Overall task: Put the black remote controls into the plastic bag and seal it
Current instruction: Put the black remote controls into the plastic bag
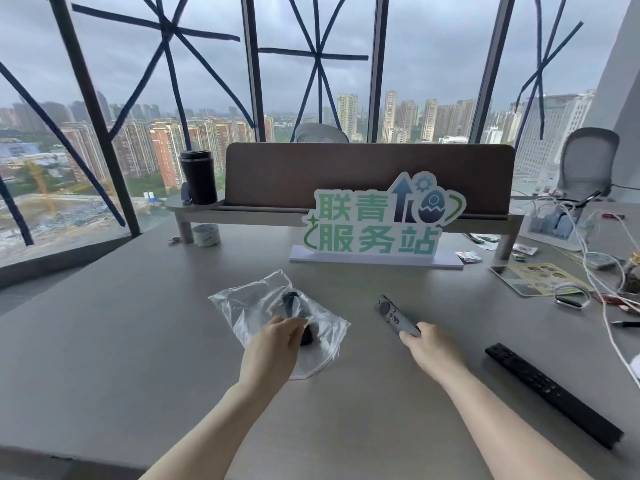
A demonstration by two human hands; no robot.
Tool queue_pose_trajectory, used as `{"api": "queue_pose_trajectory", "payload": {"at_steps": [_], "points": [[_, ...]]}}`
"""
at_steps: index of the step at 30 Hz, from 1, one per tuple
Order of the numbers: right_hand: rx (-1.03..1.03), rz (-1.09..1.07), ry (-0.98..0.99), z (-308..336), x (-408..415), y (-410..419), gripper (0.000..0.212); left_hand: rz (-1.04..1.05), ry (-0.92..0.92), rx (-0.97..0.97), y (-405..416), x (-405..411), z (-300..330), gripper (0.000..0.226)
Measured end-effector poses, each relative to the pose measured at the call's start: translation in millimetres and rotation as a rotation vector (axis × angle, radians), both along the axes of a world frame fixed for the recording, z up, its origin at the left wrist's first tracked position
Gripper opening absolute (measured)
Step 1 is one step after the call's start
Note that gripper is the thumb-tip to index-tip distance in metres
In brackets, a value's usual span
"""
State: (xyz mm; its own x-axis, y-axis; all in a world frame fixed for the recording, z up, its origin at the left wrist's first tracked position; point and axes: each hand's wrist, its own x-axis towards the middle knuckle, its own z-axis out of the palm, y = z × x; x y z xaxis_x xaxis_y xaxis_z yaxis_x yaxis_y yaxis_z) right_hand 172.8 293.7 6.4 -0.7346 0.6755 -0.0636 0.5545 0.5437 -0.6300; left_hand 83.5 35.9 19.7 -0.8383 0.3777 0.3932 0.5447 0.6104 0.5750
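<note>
A clear plastic bag [249, 306] lies on the grey desk [121, 341] with a black remote [292, 306] partly inside it. My left hand [273, 344] grips the near end of that remote at the bag's opening. My right hand [427, 346] holds the near end of a small dark grey remote [393, 315], which rests on the desk to the right of the bag. A long black remote [554, 393] lies untouched at the right, pointing toward the desk's near right corner.
A green-and-white sign [374, 230] stands behind the bag. A black tumbler [198, 176] sits on a raised shelf, a tape roll [206, 235] below it. Cables, a leaflet [533, 277] and small items crowd the right side. An office chair [588, 164] is at far right.
</note>
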Motion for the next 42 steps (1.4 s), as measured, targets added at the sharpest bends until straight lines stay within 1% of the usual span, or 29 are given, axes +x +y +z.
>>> {"api": "queue_pose_trajectory", "payload": {"at_steps": [2, 3, 5, 7, 9, 11, 12, 15, 16, 18, 19, 21, 22, 23, 25, 26, 28, 30, 32, 33, 35, 37, 38, 39, 40, 41, 42], "points": [[-0.367, -0.009, 0.164, 19, 25, 2, 0.031, -0.018, -0.039, 0.035, 14, 1, 0, 0.021], [-0.519, 0.012, 0.192, 31, 41, 4, 0.029, -0.025, -0.051, 0.056, 23, 1, 1, 0.020], [-0.683, 0.114, 0.150, 52, 73, 4, 0.032, -0.056, -0.056, 0.085, 43, 1, 6, 0.023], [-0.731, 0.203, 0.054, 67, 94, -1, 0.034, -0.108, -0.059, 0.097, 62, 7, 17, 0.024], [-0.721, 0.245, -0.029, 72, 95, -12, 0.030, -0.155, -0.070, 0.129, 75, 17, 26, 0.021], [-0.687, 0.265, -0.073, 66, 81, -29, 0.024, -0.161, -0.062, 0.141, 80, 27, 31, 0.025], [-0.694, 0.284, -0.067, 59, 71, -40, 0.025, -0.160, -0.061, 0.142, 79, 30, 31, 0.025], [-0.798, 0.404, 0.025, 40, 47, -71, 0.031, -0.145, -0.093, 0.150, 69, 32, 30, 0.025], [-0.749, 0.406, 0.040, 36, 44, -77, 0.032, -0.135, -0.093, 0.152, 64, 31, 29, 0.024], [-0.508, 0.320, 0.076, 32, 49, -73, 0.029, -0.117, -0.094, 0.159, 56, 29, 27, 0.023], [-0.393, 0.243, 0.102, 32, 56, -64, 0.027, -0.112, -0.098, 0.160, 53, 28, 26, 0.023], [-0.230, 0.063, 0.144, 32, 77, -36, 0.025, -0.097, -0.107, 0.141, 50, 29, 23, 0.023], [-0.136, -0.025, 0.138, 32, 89, -18, 0.024, -0.091, -0.110, 0.125, 49, 30, 20, 0.024], [-0.022, -0.108, 0.097, 31, 101, 1, 0.023, -0.089, -0.103, 0.105, 48, 31, 16, 0.024], [0.176, -0.232, -0.055, 28, 123, 35, 0.020, -0.076, -0.076, 0.041, 45, 34, 6, 0.023], [0.222, -0.271, -0.149, 26, 133, 48, 0.023, -0.070, -0.068, 0.007, 42, 36, 1, 0.022], [0.245, -0.332, -0.320, 23, 148, 62, 0.033, -0.069, -0.068, -0.050, 36, 39, -8, 0.020], [0.283, -0.358, -0.434, 23, 155, 64, 0.035, -0.062, -0.057, -0.114, 30, 42, -14, 0.023], [0.329, -0.336, -0.472, 27, 158, 59, 0.031, -0.062, -0.056, -0.161, 25, 44, -17, 0.028], [0.340, -0.310, -0.457, 29, 158, 56, 0.028, -0.060, -0.060, -0.176, 23, 44, -17, 0.027], [0.281, -0.239, -0.365, 36, 157, 47, 0.022, -0.057, -0.064, -0.165, 20, 43, -16, 0.024], [0.075, -0.098, -0.175, 46, 151, 31, 0.029, -0.052, -0.069, -0.102, 19, 42, -13, 0.023], [-0.047, 0.004, -0.090, 50, 147, 19, 0.028, -0.046, -0.076, -0.067, 20, 42, -10, 0.022], [-0.171, 0.110, -0.047, 53, 142, 5, 0.022, -0.041, -0.078, -0.031, 20, 42, -7, 0.021], [-0.281, 0.197, -0.046, 55, 137, -11, 0.018, -0.038, -0.077, 0.001, 20, 41, -5, 0.020], [-0.353, 0.266, -0.070, 54, 130, -26, 0.020, -0.039, -0.072, 0.026, 20, 41, -2, 0.019], [-0.382, 0.317, -0.100, 51, 121, -41, 0.026, -0.044, -0.068, 0.045, 20, 41, 0, 0.019]]}}
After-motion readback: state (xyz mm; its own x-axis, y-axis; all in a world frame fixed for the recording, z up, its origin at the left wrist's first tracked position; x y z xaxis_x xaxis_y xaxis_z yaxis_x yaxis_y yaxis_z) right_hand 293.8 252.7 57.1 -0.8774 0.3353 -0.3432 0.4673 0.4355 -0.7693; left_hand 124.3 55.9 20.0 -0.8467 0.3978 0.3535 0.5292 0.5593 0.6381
